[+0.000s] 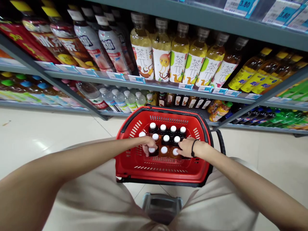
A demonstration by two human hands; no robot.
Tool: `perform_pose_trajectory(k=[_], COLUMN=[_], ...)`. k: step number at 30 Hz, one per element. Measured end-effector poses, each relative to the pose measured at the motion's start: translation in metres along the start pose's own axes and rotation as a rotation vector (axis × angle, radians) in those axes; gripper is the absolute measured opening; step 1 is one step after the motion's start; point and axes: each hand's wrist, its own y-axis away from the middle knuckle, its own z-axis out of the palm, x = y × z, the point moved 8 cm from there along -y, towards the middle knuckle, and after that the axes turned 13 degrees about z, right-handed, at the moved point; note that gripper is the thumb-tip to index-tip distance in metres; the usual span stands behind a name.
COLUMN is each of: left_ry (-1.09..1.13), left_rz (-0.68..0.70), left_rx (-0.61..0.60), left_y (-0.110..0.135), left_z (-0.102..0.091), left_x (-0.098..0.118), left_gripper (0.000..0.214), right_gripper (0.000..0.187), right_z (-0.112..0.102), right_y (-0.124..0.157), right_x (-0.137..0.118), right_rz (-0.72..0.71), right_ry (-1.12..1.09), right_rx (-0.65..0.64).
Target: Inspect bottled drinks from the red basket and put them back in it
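A red plastic shopping basket [161, 171] holds several dark and amber drink bottles with white caps, standing upright in rows. Inside its left part, my left hand [148, 144] is closed with bent fingers around the top of a front-row bottle [152, 150]. My right hand [189, 147], with a black band [193, 148] at the wrist, reaches in from the right. Its fingers are curled at the bottles on that side, touching an amber bottle [175, 152] in front and close to a dark bottle [176, 139] behind. The palm hides what lies under it.
A shelf [154, 86] with tea bottles [141, 54] and price tags runs behind the basket. Small bottles [178, 99] stand on the lower shelf. The basket's black handle [219, 141] sticks out right. A grey stool-like object [162, 203] is between my knees on the tiled floor [48, 128].
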Motion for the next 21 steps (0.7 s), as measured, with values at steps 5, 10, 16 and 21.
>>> perform_pose_trajectory(k=[5, 10, 16, 21], left_ry=[-0.100, -0.185, -0.060, -0.049], left_rz=[0.013, 0.137, 0.509, 0.536], left_rx=[-0.004, 0.135, 0.514, 0.945], left_y=[0.005, 0.011, 0.054, 0.072], left_z=[-0.004, -0.049, -0.148, -0.229], left_x=[0.012, 0.056, 0.128, 0.141], left_gripper=[0.032, 0.025, 0.018, 0.024], right_gripper=[0.048, 0.049, 0.046, 0.047], right_z=[-0.005, -0.006, -0.011, -0.020], right_y=[0.006, 0.018, 0.034, 0.038], right_x=[-0.001, -0.013, -0.018, -0.018], right_rz=[-0.003, -0.068, -0.087, -0.151], right_ry=[-0.012, 0.018, -0.008, -0.002], right_rx=[0.022, -0.011, -0.024, -0.057])
